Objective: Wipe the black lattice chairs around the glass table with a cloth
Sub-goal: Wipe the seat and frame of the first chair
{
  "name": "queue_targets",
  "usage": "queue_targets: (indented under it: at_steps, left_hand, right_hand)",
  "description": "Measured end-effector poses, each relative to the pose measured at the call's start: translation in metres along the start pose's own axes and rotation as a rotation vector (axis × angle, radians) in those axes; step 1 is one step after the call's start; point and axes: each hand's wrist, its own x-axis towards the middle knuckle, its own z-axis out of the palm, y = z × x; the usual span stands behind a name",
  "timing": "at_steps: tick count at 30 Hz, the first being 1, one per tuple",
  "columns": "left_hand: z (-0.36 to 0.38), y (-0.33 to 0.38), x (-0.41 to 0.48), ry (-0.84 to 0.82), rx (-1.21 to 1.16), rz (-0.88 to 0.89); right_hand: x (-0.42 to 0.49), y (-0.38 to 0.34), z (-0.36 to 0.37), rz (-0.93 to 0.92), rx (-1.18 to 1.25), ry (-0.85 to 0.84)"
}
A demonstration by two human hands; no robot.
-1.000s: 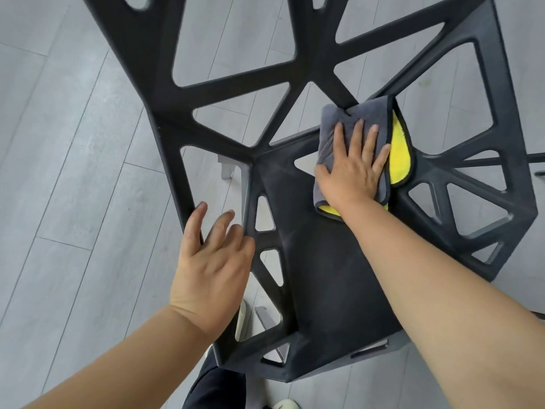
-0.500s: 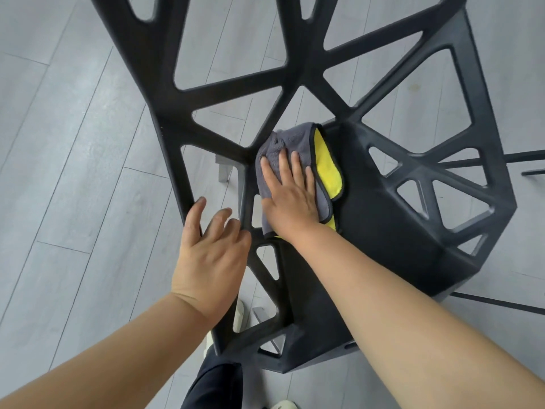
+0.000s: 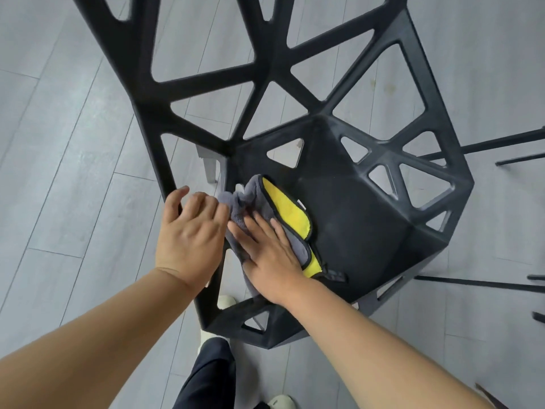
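A black lattice chair (image 3: 362, 225) fills the head view, its seat below me and its open-work back rising toward the top. A grey and yellow cloth (image 3: 283, 211) lies on the left part of the seat. My right hand (image 3: 271, 255) presses flat on the cloth, fingers spread. My left hand (image 3: 188, 237) rests on the chair's left side bar, fingers curled loosely over it, touching the cloth's left edge.
Grey plank floor (image 3: 73, 172) surrounds the chair. Thin black metal legs (image 3: 486, 143) of other furniture show at the right edge. My dark trouser leg (image 3: 206, 376) and pale shoes are below the seat's front.
My right hand has slid the cloth from the back right of the seat across to the front left, beside my left hand. The left hand stayed on the side bar.
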Motion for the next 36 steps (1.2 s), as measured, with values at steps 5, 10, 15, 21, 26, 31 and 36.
queue_targets:
  at_steps: [5, 10, 15, 21, 26, 31, 36]
  left_hand:
    - [-0.002, 0.000, -0.002, -0.004, 0.008, 0.007]
    - [0.003, -0.002, -0.002, 0.025, -0.028, 0.025]
    - [0.009, -0.006, 0.003, 0.048, -0.057, 0.028]
    - [0.006, -0.005, 0.003, 0.017, -0.050, 0.016]
    - [0.004, -0.005, 0.004, -0.064, -0.036, 0.021]
    - [0.003, -0.005, 0.005, -0.110, -0.060, 0.006]
    - [0.000, -0.003, 0.005, -0.097, -0.038, -0.015]
  right_hand:
    - [-0.056, 0.001, 0.011, -0.076, -0.086, -0.008]
    - [-0.019, 0.000, 0.013, 0.081, -0.160, 0.059]
    - [0.069, 0.000, -0.005, 0.223, -0.197, 0.075]
    - [0.108, 0.040, -0.038, 0.070, -0.369, 0.074]
    - [0.112, 0.073, -0.058, 0.051, -0.466, 0.057]
    - [0.109, 0.116, -0.081, 0.132, -0.542, 0.155]
    - [0.103, 0.136, -0.094, 0.213, -0.552, 0.200]
